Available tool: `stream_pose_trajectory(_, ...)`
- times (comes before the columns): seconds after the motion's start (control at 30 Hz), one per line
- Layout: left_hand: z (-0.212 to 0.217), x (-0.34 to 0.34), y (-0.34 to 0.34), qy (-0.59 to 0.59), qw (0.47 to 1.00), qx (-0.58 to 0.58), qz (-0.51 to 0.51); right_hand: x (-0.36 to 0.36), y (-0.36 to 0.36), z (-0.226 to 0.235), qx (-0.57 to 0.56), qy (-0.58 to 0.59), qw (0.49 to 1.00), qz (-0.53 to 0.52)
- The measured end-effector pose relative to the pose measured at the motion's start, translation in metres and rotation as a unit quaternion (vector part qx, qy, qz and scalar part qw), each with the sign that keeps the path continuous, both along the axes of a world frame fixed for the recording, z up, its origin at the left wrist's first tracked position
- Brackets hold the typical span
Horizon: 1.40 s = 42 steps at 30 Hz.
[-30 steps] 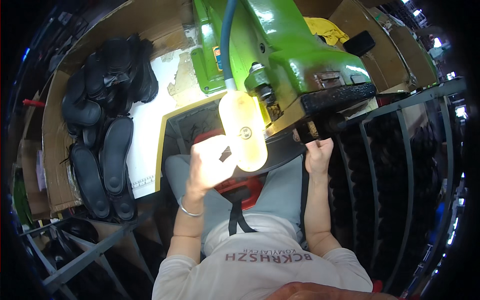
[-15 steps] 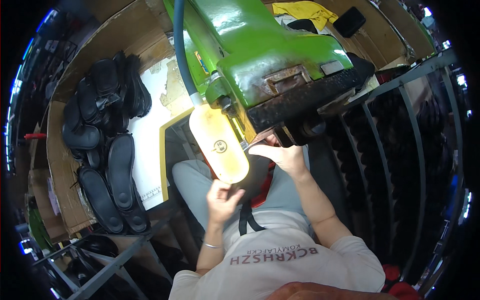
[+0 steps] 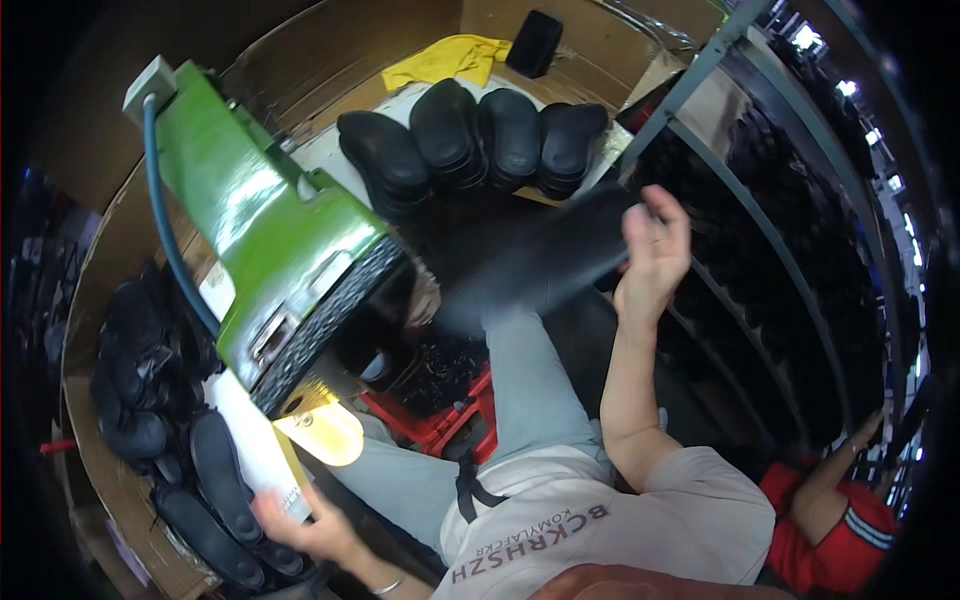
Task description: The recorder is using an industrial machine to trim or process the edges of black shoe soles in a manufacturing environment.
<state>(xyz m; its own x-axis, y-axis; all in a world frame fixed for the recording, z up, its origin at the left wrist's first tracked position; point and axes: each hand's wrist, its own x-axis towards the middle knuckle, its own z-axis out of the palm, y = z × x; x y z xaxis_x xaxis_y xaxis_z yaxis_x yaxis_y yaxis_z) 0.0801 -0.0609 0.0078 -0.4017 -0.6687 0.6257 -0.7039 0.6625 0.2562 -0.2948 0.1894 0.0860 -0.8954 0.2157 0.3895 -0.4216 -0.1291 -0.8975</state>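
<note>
My right hand [image 3: 655,250], raised on the right, grips one end of a long black shoe sole [image 3: 570,245]. The sole is smeared by motion and slants down toward my knees. On the left, my left hand [image 3: 315,525] has its fingers apart with nothing in them. It hovers by the edge of a white tabletop [image 3: 245,425], beside several black soles [image 3: 215,480] lying there. Between my hands stands a green machine [image 3: 265,235], with a lit yellow lamp [image 3: 335,433] at its lower end.
Stacks of black soles [image 3: 448,130] stand behind the machine, near a yellow cloth [image 3: 445,62]. Below it is a red crate [image 3: 440,430] with black scraps. A metal rack [image 3: 740,190] runs along the right; a person in a red shirt [image 3: 850,530] is at the lower right.
My view has swung right. My right hand has left the machine and now holds a sole out to the right. My left hand has moved from the lamp to the tabletop's edge.
</note>
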Motion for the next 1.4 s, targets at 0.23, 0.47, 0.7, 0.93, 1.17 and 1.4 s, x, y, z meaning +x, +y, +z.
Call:
stream_pose_trajectory(0.23,-0.053,0.115,-0.066,-0.291,0.904,-0.019,0.314,-0.105,-0.015,-0.048,0.144,-0.05,0.985,-0.078)
stream_pose_trajectory(0.47,0.005,0.124,-0.057,-0.24,0.903,-0.04,0.354,-0.108,-0.051,-0.1,0.133,-0.108,0.985,0.008)
stream_pose_trajectory(0.7,-0.008,0.112,-0.086,-0.164,0.886,-0.017,0.433,-0.062,-0.01,-0.118,0.235,-0.112,0.965,0.024)
stream_pose_trajectory(0.93,0.011,0.156,-0.093,-0.014,0.958,0.022,0.287,0.031,-0.08,-0.171,0.266,-0.174,0.897,0.306)
stream_pose_trajectory(1.17,0.087,0.102,-0.029,0.208,0.964,-0.001,0.164,0.125,-0.106,-0.161,0.218,-0.271,0.75,0.563)
stream_pose_trajectory(1.4,0.08,-0.01,0.002,0.055,0.86,0.394,-0.319,0.131,-0.097,-0.116,-0.086,-0.322,0.688,0.645)
